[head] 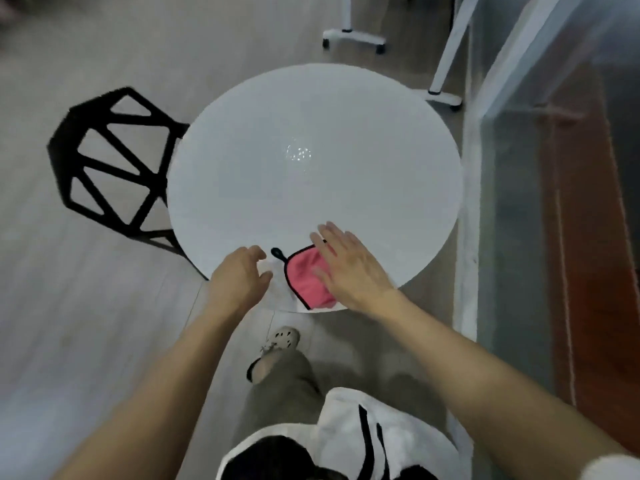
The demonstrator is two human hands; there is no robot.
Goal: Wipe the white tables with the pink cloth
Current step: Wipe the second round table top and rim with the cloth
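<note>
Pale wood floor, one black chair [114,168] far left of the hands. One round white table [311,188] ahead of both. Left hand [239,277] loosely curled, holding nothing, at the near rim. One pink cloth [304,282] just right of it, pressed flat under the straight-fingered right hand [349,268]. Best swept outward in overlapping arcs, palm flat, rim included.

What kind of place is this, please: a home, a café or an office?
Probably an office corner, though not certain. A round white table stands beside a glass partition, with a black open-frame chair and a white stand on castors.
</note>
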